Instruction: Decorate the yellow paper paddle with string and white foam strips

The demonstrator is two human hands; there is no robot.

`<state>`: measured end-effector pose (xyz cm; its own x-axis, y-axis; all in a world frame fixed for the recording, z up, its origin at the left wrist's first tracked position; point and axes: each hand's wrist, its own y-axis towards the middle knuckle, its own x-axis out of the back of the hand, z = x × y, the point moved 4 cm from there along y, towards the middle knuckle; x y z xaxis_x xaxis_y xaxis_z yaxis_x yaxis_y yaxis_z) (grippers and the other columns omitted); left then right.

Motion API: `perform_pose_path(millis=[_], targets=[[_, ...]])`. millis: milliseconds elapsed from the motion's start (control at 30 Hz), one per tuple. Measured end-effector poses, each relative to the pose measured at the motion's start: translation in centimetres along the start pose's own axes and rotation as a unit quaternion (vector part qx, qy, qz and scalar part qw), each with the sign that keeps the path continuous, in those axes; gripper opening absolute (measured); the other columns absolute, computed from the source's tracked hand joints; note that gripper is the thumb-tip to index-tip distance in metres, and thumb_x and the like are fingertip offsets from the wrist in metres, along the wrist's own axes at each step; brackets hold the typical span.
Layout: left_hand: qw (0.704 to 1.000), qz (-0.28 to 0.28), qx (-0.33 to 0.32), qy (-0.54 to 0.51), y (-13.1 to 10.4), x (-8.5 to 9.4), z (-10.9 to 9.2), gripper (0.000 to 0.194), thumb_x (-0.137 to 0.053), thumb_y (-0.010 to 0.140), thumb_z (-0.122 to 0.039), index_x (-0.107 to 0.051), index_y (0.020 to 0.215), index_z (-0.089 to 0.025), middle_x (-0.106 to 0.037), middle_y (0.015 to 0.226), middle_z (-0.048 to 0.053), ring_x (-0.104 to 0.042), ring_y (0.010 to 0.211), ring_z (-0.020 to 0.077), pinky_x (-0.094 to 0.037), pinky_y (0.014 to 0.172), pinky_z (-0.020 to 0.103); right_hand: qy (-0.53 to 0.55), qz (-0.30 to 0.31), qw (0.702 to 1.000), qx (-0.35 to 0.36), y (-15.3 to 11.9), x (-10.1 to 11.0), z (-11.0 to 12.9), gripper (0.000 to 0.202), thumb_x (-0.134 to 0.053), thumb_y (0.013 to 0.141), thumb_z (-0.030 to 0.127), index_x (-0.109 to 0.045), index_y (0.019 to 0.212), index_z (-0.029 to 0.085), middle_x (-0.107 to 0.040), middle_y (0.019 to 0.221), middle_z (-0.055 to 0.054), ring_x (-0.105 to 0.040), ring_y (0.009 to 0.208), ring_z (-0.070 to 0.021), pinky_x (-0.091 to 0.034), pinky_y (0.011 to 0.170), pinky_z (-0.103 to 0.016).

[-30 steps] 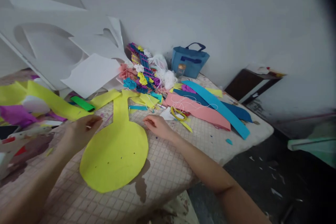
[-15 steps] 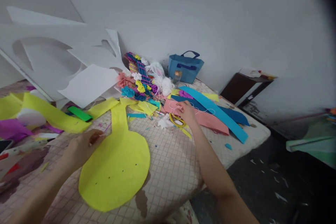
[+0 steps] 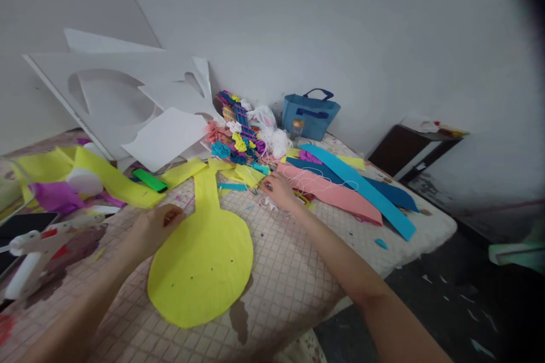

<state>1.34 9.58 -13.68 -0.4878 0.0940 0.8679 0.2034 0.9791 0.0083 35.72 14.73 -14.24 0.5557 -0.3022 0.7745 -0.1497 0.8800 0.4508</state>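
A yellow guitar-shaped cutout, with a row of several small dark holes, lies flat on the table. My left hand rests over its upper left edge, fingers curled together; anything in them is hidden. Beyond the cutout's neck side, my right hand reaches down among small scraps, its thumb and fingers closed at the tips. What they pinch is too small to make out. Next to it lie white string on a pink strip and a yellow loop-shaped thing, partly covered by my wrist.
A white glue gun lies at the left by a dark phone. A green object sits near yellow paper strips. Behind are white boards, paper flowers, a jar and a blue bag. Blue strips lie right.
My right hand has moved left and down, off the pink strip and string, to the scraps near the cutout's neck. My left hand stays by the cutout's edge. The view has shifted left.
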Motion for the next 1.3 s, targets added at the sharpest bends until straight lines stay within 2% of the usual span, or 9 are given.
perform_pose_path(millis=[267,467,633,733,867,967,1067,1167,1300], targets=[[1.000,-0.018,-0.009,0.004,-0.5,0.8,-0.6,0.035,-0.039,0.081,-0.046,-0.060,0.081,-0.018,-0.067,0.073,0.004,-0.060,0.066,0.0197,-0.039,0.061,0.028,0.149,-0.033,0.986,-0.072,1.5,0.9,-0.2,0.007,-0.057,0.073,0.022,-0.053,0.068,0.020,-0.059,0.064,0.002,-0.053,0.055,-0.0119,-0.043,0.055,-0.024],[1.000,-0.015,-0.014,0.005,-0.5,0.8,-0.8,0.035,-0.039,0.082,-0.046,-0.061,0.081,-0.018,-0.068,0.075,0.004,-0.061,0.067,0.0198,-0.039,0.061,0.028,0.234,-0.253,0.922,-0.174,0.5,8.4,-4.7,0.018,-0.036,0.084,0.038,-0.040,0.089,0.022,-0.064,0.081,-0.005,-0.065,0.069,-0.0160,-0.047,0.055,-0.026],[1.000,0.004,-0.016,-0.014,-0.3,0.7,-0.5,0.039,-0.041,0.080,-0.050,-0.062,0.078,-0.018,-0.068,0.074,0.005,-0.060,0.067,0.0198,-0.040,0.061,0.028,0.153,-0.384,0.877,-0.244,-1.6,13.7,-9.1,0.018,-0.035,0.082,0.034,-0.041,0.093,0.020,-0.060,0.087,-0.009,-0.062,0.075,-0.0187,-0.050,0.068,-0.035],[1.000,0.019,-0.006,-0.012,-0.3,0.8,-0.2,0.039,-0.043,0.080,-0.050,-0.063,0.079,-0.017,-0.069,0.076,0.006,-0.061,0.069,0.0195,-0.040,0.062,0.028,0.023,-0.336,0.906,-0.255,-2.0,14.1,-9.0,0.015,-0.056,0.072,0.028,-0.052,0.082,0.018,-0.061,0.087,-0.012,-0.060,0.088,-0.0256,-0.045,0.084,-0.046],[0.999,0.033,0.006,0.008,-0.5,0.9,-0.3,0.036,-0.043,0.080,-0.046,-0.063,0.077,-0.016,-0.068,0.076,0.006,-0.060,0.069,0.0190,-0.039,0.062,0.027,-0.034,-0.288,0.946,-0.144,-1.2,11.4,-3.6,0.021,-0.052,0.080,0.029,-0.060,0.095,0.017,-0.063,0.095,-0.011,-0.060,0.079,-0.0207,-0.048,0.079,-0.041],[1.000,0.029,0.003,-0.001,-0.7,0.7,-0.7,0.037,-0.042,0.081,-0.045,-0.063,0.079,-0.016,-0.067,0.075,0.006,-0.060,0.068,0.0186,-0.038,0.061,0.027,0.164,-0.032,0.980,-0.107,-1.2,5.3,1.9,0.025,-0.053,0.083,0.039,-0.060,0.096,0.019,-0.066,0.083,-0.005,-0.058,0.058,-0.0148,-0.048,0.056,-0.029],[1.000,0.022,0.000,-0.011,-0.9,0.5,-0.9,0.037,-0.042,0.082,-0.045,-0.063,0.080,-0.016,-0.066,0.075,0.006,-0.059,0.067,0.0185,-0.037,0.059,0.027,0.256,0.143,0.955,-0.045,-3.0,-0.3,6.8,0.021,-0.054,0.084,0.034,-0.060,0.097,0.019,-0.068,0.091,-0.006,-0.064,0.075,-0.0165,-0.050,0.065,-0.029],[1.000,0.023,0.000,-0.016,-1.0,0.3,-0.9,0.033,-0.044,0.081,-0.043,-0.063,0.079,-0.016,-0.066,0.074,0.005,-0.059,0.067,0.0184,-0.037,0.060,0.028,0.273,0.191,0.943,-0.017,-4.5,-3.1,9.0,0.020,-0.055,0.083,0.027,-0.061,0.101,0.019,-0.068,0.102,-0.007,-0.064,0.089,-0.0172,-0.051,0.076,-0.031],[0.999,0.032,0.006,-0.031,-1.0,0.3,-0.6,0.028,-0.050,0.077,-0.041,-0.064,0.081,-0.017,-0.068,0.077,0.005,-0.061,0.068,0.0189,-0.039,0.060,0.028,0.313,0.228,0.921,-0.038,-5.2,-4.0,9.1,0.022,-0.055,0.085,0.030,-0.061,0.103,0.020,-0.068,0.101,-0.006,-0.064,0.088,-0.0167,-0.052,0.078,-0.032]])
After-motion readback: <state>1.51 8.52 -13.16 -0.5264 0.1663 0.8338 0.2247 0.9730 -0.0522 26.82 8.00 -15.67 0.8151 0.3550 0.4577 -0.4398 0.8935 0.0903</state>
